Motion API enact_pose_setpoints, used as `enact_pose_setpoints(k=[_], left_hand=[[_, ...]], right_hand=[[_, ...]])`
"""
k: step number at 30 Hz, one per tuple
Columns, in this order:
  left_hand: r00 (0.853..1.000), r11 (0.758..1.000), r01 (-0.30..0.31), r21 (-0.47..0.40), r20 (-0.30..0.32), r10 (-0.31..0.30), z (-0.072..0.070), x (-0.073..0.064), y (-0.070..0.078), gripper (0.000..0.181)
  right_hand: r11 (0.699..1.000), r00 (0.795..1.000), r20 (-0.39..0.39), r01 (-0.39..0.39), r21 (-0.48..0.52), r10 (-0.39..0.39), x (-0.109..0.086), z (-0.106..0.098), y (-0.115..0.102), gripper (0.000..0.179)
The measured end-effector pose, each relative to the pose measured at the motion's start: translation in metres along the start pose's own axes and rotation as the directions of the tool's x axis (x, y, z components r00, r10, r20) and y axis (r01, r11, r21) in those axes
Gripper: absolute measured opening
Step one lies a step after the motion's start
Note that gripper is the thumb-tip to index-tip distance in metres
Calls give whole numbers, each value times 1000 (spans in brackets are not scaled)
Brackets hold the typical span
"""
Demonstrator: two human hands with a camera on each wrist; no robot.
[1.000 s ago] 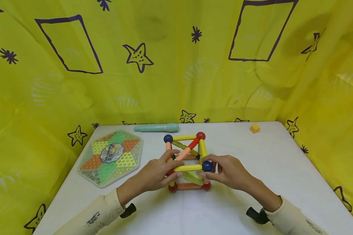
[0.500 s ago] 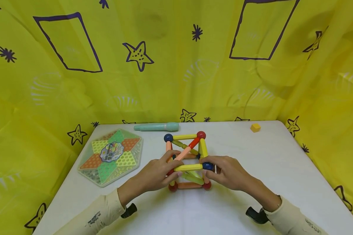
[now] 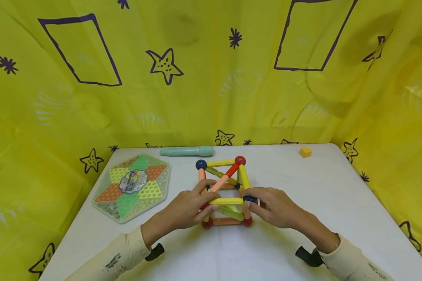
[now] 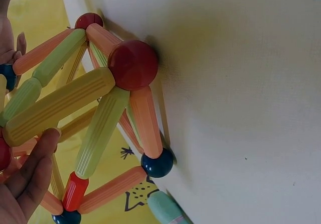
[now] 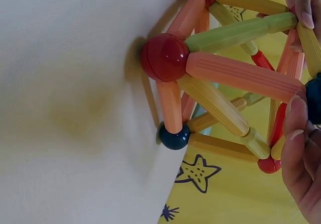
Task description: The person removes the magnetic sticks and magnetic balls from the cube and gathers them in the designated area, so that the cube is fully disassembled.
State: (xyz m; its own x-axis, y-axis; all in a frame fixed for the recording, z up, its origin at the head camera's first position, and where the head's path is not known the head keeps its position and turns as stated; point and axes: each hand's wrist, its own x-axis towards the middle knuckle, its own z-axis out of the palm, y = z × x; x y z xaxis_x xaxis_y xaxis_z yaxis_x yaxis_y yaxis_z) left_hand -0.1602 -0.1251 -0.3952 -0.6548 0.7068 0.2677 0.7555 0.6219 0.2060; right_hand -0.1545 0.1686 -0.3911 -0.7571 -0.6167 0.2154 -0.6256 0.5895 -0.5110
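A cube frame of magnetic rods and balls stands on the white table, with red and blue balls at its corners. My left hand (image 3: 186, 207) grips its near upper left corner, fingers and thumb round a red ball (image 4: 4, 154) and the end of a yellow rod (image 3: 226, 201). At the near upper right corner my right hand (image 3: 278, 208) pinches a blue ball (image 3: 250, 199), partly covered by the fingers. A pink rod (image 5: 246, 76) runs from that corner down to a lower red ball (image 5: 164, 57). A pink and red diagonal (image 3: 225, 180) crosses the top.
A hexagonal Chinese checkers board (image 3: 131, 189) lies on the left of the table (image 3: 330, 187). Along the back edge are a teal pen-shaped stick (image 3: 186, 151) and, farther right, a small yellow cube (image 3: 305, 152). A yellow patterned curtain (image 3: 204, 105) surrounds the table.
My right fingers have shifted slightly right with the blue ball and now cover more of it. The left hand keeps its hold, and the frame stays nearly in place.
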Motion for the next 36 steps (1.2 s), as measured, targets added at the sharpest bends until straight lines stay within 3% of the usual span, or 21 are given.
enact_pose_setpoints(k=[10, 18, 22, 29, 32, 36], left_hand=[[1000, 1000, -3, -1, -1, 3, 0, -1, 0, 28], [1000, 1000, -7, -11, -3, 7, 0, -1, -1, 29], [1000, 1000, -5, -8, -1, 5, 1, -1, -2, 29], [1000, 1000, -8, -13, 6, 8, 2, 0, -1, 28], [1000, 1000, -10, -11, 2, 10, 2, 0, -1, 28], [1000, 1000, -18, -3, -14, 18, 1, -1, -2, 28]], right_hand=[[994, 990, 125, -80, 70, 71, 2, -3, -2, 28], [972, 980, 197, -38, 231, -8, 2, -8, 8, 27], [938, 971, 235, -50, 344, -34, 3, -10, 11, 29], [883, 974, 224, -70, 464, -40, 1, -9, 18, 35], [838, 973, 224, -80, 540, -51, 0, -9, 22, 36], [760, 970, 208, -42, 649, -124, 2, -10, 27, 36]])
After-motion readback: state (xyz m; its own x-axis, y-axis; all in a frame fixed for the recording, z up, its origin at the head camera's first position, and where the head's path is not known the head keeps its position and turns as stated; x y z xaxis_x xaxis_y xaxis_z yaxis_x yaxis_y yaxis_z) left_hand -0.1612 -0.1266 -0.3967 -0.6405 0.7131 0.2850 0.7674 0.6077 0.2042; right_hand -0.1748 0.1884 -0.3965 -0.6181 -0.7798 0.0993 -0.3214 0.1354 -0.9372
